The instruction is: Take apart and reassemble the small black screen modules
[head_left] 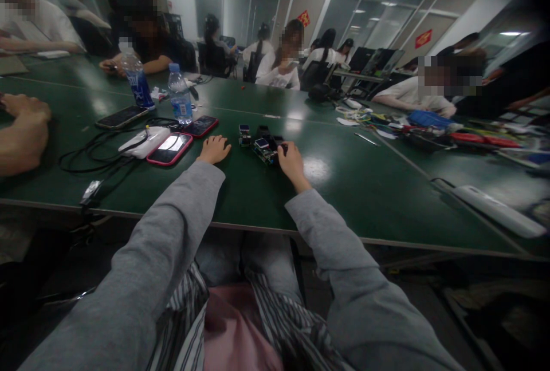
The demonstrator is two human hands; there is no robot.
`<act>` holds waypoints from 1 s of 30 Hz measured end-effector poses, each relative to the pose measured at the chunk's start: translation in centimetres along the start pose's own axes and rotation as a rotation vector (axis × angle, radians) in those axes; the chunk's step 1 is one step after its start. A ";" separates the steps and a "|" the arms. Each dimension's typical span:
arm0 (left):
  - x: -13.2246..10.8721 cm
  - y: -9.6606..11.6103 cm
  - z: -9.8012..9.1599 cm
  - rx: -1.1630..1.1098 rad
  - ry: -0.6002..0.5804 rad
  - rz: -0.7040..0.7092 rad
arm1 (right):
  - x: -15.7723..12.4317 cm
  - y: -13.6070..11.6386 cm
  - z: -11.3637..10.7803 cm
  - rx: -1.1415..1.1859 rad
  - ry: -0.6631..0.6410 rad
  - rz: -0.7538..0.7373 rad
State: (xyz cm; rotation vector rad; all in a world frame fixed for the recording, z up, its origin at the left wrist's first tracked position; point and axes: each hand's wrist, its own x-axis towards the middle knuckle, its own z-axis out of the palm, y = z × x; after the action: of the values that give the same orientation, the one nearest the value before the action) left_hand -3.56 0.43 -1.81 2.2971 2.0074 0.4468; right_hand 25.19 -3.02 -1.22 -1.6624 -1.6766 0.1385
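The tabletop [253,196] puts its near edge in front of our lap, and a broad strip of green surface lies between that edge and both our hands. More of it stretches from our right hand [294,162] to the power strip [501,209] by the near edge at right, and beyond the boards toward the far edge. At left the room is tighter: the pink-cased phone [169,149] lies just beside our left hand [215,150], with the white pouch [144,142] past it.

The circuit board [265,154] sits about mid-width, in from the near edge. Its long axis slants, the left end farther from that edge, the right end nearer; its small screen [261,143] faces up. To its left, the small module [244,136] has its long axis running away from the near edge, screen at the far end.

Our left hand rests palm down, fingers somewhat spread. Our right thumb and fingers curl at the board's right end; whether they pinch it, we cannot tell.
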 end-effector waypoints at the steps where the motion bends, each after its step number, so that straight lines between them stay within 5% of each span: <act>1: 0.0 0.0 0.0 0.002 0.001 -0.001 | 0.0 0.0 0.0 0.000 -0.002 -0.001; 30: 0.0 -0.1 0.1 -0.015 0.018 0.016 | 0.0 0.1 0.1 -0.012 -0.005 -0.008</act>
State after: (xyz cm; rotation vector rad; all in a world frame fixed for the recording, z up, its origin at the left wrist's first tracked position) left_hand -3.62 0.43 -1.91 2.3105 1.9888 0.4838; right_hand 25.20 -2.97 -1.29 -1.6652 -1.6908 0.1282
